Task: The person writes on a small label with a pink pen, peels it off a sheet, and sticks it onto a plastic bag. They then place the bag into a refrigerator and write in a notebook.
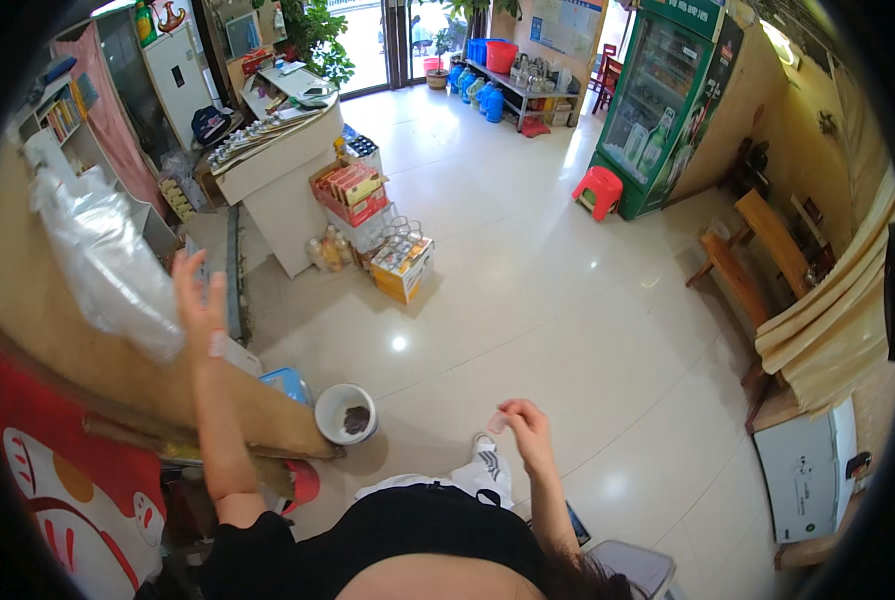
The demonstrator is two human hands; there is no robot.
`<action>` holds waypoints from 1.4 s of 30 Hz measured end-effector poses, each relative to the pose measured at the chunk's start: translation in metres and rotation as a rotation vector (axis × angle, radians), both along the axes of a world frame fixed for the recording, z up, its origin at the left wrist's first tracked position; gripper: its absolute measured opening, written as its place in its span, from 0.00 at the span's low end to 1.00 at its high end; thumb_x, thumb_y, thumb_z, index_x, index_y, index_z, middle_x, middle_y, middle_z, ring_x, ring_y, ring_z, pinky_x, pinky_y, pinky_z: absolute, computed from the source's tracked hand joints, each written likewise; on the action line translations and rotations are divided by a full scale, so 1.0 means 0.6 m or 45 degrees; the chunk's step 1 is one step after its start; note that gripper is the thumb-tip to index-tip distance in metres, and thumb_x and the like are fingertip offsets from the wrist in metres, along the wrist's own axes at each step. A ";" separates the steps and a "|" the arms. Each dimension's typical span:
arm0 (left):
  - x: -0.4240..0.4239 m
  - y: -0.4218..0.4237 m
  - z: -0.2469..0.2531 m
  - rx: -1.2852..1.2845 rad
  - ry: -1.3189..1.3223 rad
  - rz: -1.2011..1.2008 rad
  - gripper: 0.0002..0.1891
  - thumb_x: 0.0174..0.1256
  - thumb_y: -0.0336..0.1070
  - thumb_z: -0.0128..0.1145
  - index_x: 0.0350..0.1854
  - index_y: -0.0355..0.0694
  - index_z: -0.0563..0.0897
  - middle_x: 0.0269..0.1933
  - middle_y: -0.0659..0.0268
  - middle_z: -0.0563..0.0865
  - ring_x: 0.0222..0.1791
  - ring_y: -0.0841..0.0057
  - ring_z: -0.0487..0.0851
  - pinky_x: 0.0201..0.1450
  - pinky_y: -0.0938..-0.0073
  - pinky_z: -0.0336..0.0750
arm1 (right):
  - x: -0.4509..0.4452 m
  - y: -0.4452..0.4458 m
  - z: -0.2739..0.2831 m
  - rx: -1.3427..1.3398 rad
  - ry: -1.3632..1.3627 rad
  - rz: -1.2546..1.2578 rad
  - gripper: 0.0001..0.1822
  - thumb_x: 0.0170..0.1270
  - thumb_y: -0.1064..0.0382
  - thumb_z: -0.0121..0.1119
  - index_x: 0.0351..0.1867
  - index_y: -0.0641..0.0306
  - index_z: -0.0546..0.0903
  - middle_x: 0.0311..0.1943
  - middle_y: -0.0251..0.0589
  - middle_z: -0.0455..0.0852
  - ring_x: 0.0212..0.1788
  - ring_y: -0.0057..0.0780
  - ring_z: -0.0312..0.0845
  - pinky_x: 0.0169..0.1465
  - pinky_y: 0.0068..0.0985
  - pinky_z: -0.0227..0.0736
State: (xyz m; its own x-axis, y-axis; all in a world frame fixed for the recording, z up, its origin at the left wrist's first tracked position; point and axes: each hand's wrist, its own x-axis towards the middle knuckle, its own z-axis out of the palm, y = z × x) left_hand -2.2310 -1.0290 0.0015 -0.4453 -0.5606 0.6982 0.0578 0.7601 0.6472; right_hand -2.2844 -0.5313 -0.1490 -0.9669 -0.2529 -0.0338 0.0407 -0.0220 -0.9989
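My left hand point(200, 300) is raised with its fingers apart and nothing visible in it. It is in front of the right edge of a clear plastic bag point(110, 247) that hangs along the tan wall; whether they touch I cannot tell. Low in front of my body, my right hand point(528, 435) pinches a small translucent piece point(498, 422) between thumb and fingertips. What that piece is cannot be made out. Below and right of my left hand, a white bucket point(346, 414) with something dark in it stands on the floor.
Stacked cartons point(402, 270) stand beside a white counter point(282, 187). A red stool point(599, 192) is next to a green drinks fridge point(657, 105). Wooden benches point(736, 277) and a white chest-like appliance point(804, 476) line the right side. Glass doors point(365, 45) are at the back.
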 end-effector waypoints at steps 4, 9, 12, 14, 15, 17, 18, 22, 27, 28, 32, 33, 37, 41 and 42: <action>0.022 -0.146 -0.031 0.160 0.062 0.385 0.28 0.67 0.34 0.60 0.69 0.42 0.70 0.74 0.57 0.65 0.73 0.63 0.63 0.70 0.61 0.61 | -0.181 -0.057 0.010 0.015 0.086 0.319 0.05 0.63 0.71 0.55 0.28 0.65 0.76 0.41 0.42 0.84 0.44 0.26 0.77 0.49 0.25 0.73; 0.135 -0.175 -0.065 0.189 0.251 0.626 0.34 0.67 0.31 0.58 0.75 0.39 0.60 0.74 0.55 0.64 0.73 0.62 0.63 0.70 0.59 0.62 | -0.373 -0.177 0.057 0.061 0.197 0.783 0.04 0.64 0.72 0.53 0.30 0.67 0.75 0.43 0.43 0.82 0.44 0.27 0.78 0.49 0.25 0.74; 0.117 -0.179 -0.052 0.071 0.138 0.721 0.40 0.62 0.28 0.59 0.77 0.39 0.57 0.75 0.58 0.61 0.74 0.64 0.61 0.72 0.60 0.61 | -0.440 -0.298 0.049 -0.101 0.175 1.098 0.04 0.64 0.74 0.51 0.31 0.68 0.75 0.44 0.44 0.80 0.40 0.29 0.81 0.45 0.27 0.77; 0.071 -0.180 -0.038 0.054 0.312 0.564 0.42 0.60 0.28 0.58 0.78 0.40 0.55 0.78 0.60 0.58 0.76 0.63 0.58 0.76 0.61 0.54 | -0.476 -0.378 0.054 -0.257 0.176 1.256 0.04 0.63 0.76 0.49 0.31 0.67 0.75 0.43 0.44 0.79 0.37 0.28 0.81 0.42 0.27 0.78; 0.051 -0.152 -0.004 0.087 0.247 0.599 0.42 0.58 0.24 0.52 0.78 0.39 0.54 0.78 0.59 0.57 0.77 0.63 0.58 0.76 0.61 0.54 | -0.488 -0.430 0.065 -0.283 0.182 1.348 0.05 0.63 0.77 0.48 0.31 0.67 0.75 0.44 0.45 0.79 0.37 0.28 0.81 0.42 0.27 0.77; 0.032 -0.122 0.044 0.125 0.185 0.731 0.41 0.56 0.21 0.47 0.78 0.37 0.54 0.78 0.58 0.59 0.76 0.63 0.60 0.75 0.60 0.55 | -0.483 -0.522 0.094 -0.318 0.189 1.462 0.05 0.62 0.77 0.48 0.31 0.67 0.75 0.44 0.44 0.79 0.38 0.26 0.80 0.42 0.24 0.76; 0.036 -0.121 0.059 0.129 0.172 0.746 0.42 0.54 0.20 0.45 0.78 0.37 0.55 0.77 0.57 0.60 0.76 0.63 0.60 0.75 0.61 0.56 | -0.481 -0.566 0.115 -0.307 0.236 1.513 0.03 0.60 0.76 0.50 0.31 0.67 0.75 0.43 0.44 0.80 0.41 0.27 0.78 0.47 0.24 0.74; 0.054 -0.100 0.109 0.122 0.120 0.793 0.42 0.51 0.17 0.41 0.76 0.35 0.58 0.76 0.56 0.63 0.75 0.64 0.64 0.75 0.63 0.58 | -0.445 -0.728 0.212 -0.421 0.324 1.807 0.01 0.57 0.75 0.53 0.29 0.66 0.74 0.43 0.43 0.81 0.47 0.28 0.75 0.53 0.26 0.70; 0.044 -0.093 0.177 0.032 -0.018 1.043 0.34 0.56 0.18 0.39 0.71 0.29 0.65 0.71 0.53 0.71 0.71 0.63 0.69 0.73 0.63 0.63 | -0.360 -0.904 0.358 -0.830 0.324 2.536 0.02 0.59 0.71 0.56 0.30 0.65 0.75 0.44 0.46 0.81 0.50 0.31 0.76 0.56 0.28 0.70; 0.041 -0.102 0.181 -0.068 -0.054 1.159 0.30 0.59 0.18 0.39 0.67 0.29 0.71 0.65 0.53 0.79 0.67 0.65 0.75 0.68 0.66 0.68 | -0.331 -0.939 0.389 -1.014 0.312 2.715 0.04 0.60 0.69 0.57 0.30 0.65 0.75 0.45 0.46 0.81 0.50 0.33 0.76 0.56 0.29 0.69; 0.028 -0.097 0.231 -0.026 -0.291 1.527 0.20 0.62 0.23 0.46 0.53 0.39 0.86 0.22 0.57 0.76 0.21 0.79 0.72 0.29 0.75 0.69 | -0.197 -1.043 0.479 -1.429 -0.205 3.297 0.10 0.59 0.59 0.57 0.27 0.63 0.74 0.48 0.55 0.81 0.52 0.41 0.74 0.61 0.37 0.65; 0.033 -0.102 0.234 -0.035 -0.292 1.550 0.20 0.61 0.21 0.46 0.52 0.38 0.86 0.29 0.58 0.80 0.26 0.80 0.75 0.33 0.78 0.70 | -0.168 -1.073 0.495 -1.487 -0.221 3.367 0.10 0.59 0.58 0.57 0.27 0.62 0.74 0.49 0.55 0.81 0.54 0.43 0.74 0.62 0.39 0.63; 0.065 -0.089 0.267 -0.109 -0.206 1.618 0.21 0.57 0.16 0.46 0.47 0.36 0.88 0.43 0.61 0.88 0.40 0.81 0.81 0.43 0.83 0.72 | -0.112 -1.184 0.502 -1.971 0.031 3.020 0.06 0.58 0.63 0.56 0.30 0.63 0.76 0.50 0.50 0.82 0.62 0.43 0.70 0.68 0.41 0.60; 0.080 -0.098 0.288 -0.260 0.260 1.408 0.21 0.59 0.14 0.46 0.51 0.34 0.84 0.53 0.58 0.85 0.54 0.70 0.83 0.56 0.73 0.75 | -0.118 -1.256 0.497 -1.927 -0.270 2.703 0.05 0.56 0.65 0.51 0.30 0.62 0.78 0.55 0.52 0.80 0.69 0.41 0.61 0.74 0.42 0.47; 0.082 -0.094 0.289 -0.172 0.492 1.279 0.21 0.59 0.13 0.47 0.53 0.32 0.82 0.55 0.56 0.85 0.55 0.68 0.83 0.59 0.68 0.76 | -0.116 -1.251 0.500 -1.848 -0.342 2.690 0.05 0.56 0.65 0.52 0.31 0.62 0.78 0.56 0.51 0.79 0.69 0.41 0.62 0.74 0.41 0.46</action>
